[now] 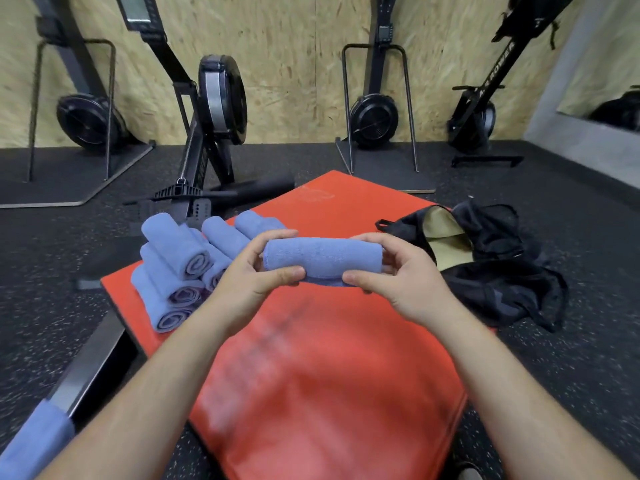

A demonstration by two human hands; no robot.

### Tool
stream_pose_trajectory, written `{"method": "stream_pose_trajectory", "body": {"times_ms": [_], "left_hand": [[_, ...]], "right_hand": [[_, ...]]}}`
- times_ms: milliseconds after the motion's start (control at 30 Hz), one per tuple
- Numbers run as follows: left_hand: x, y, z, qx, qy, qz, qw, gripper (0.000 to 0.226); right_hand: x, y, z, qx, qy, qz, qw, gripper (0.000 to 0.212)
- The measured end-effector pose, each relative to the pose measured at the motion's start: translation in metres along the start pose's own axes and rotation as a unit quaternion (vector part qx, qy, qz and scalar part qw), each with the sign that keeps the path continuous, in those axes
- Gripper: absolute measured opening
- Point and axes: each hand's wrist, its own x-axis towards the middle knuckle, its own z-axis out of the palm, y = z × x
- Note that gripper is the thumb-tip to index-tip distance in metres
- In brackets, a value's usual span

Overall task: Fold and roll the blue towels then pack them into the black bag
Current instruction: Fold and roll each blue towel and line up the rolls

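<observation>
Fingers: L fingers (275, 236) & R fingers (367, 239) curled round rolled towel (322, 256), thumbs on near side.
Hands: L hand (256, 275) grips left end, R hand (394, 278) right end, above red mat (329, 368).
Axis: long axis left-right, approx level.
Stack: towel rolls (180, 268) on mat's left edge, spiral ends facing near.
Bag: black bag (498, 261) right of mat, mouth open.

Gym, rowing corner. Rowing machines (372, 121) stand upended along an OSB-panel wall (284, 64), one lettered "ROWER" on its rail. Speckled black rubber floor (571, 188), red exercise mat (329, 375) on it, wall mirror (609, 64) at right.
</observation>
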Motion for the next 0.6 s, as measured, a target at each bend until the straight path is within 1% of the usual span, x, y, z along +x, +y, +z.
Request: {"method": "stream_pose_trajectory", "body": {"times_ms": [67,133,167,233,300,333,400,467,500,533,567,600], "left_hand": [[0.002,-0.010,0.005,0.043,0.080,-0.012,0.996,0.067],[0.004,-0.018,0.011,0.085,0.154,0.002,0.984,0.064],[0.003,-0.019,0.014,0.097,0.163,0.012,0.982,0.060],[0.000,-0.016,0.022,0.077,0.139,0.015,0.987,0.053],[-0.001,-0.012,0.027,0.010,0.107,-0.005,0.994,0.057],[-0.002,-0.009,0.028,-0.029,0.093,-0.020,0.995,0.063],[-0.002,-0.007,0.027,-0.101,0.079,-0.040,0.991,0.066],[-0.001,-0.004,0.021,-0.158,0.089,-0.043,0.983,0.065],[0.001,-0.003,0.016,-0.170,0.095,-0.041,0.980,0.066],[0.003,-0.002,0.011,-0.174,0.098,-0.038,0.979,0.068],[0.005,-0.002,0.005,-0.170,0.096,-0.039,0.980,0.070],[0.006,-0.001,0.000,-0.166,0.092,-0.040,0.981,0.073]], "right_hand": [[0.001,0.009,0.012,-0.101,0.086,-0.051,0.990,0.045],[0.002,0.015,0.023,-0.204,0.157,-0.121,0.959,0.048],[0.003,0.019,0.029,-0.246,0.173,-0.152,0.941,0.049],[0.005,0.027,0.039,-0.328,0.184,-0.206,0.903,0.052],[0.007,0.031,0.050,-0.385,0.175,-0.238,0.874,0.052],[0.007,0.032,0.056,-0.396,0.162,-0.250,0.868,0.051],[0.008,0.030,0.063,-0.389,0.125,-0.265,0.874,0.051],[0.008,0.029,0.068,-0.349,0.086,-0.252,0.898,0.054],[0.008,0.027,0.070,-0.310,0.076,-0.237,0.918,0.055],[0.008,0.027,0.073,-0.247,0.074,-0.205,0.944,0.055],[0.008,0.025,0.076,-0.166,0.071,-0.149,0.972,0.054],[0.009,0.021,0.079,-0.075,0.063,-0.074,0.992,0.052]]}}
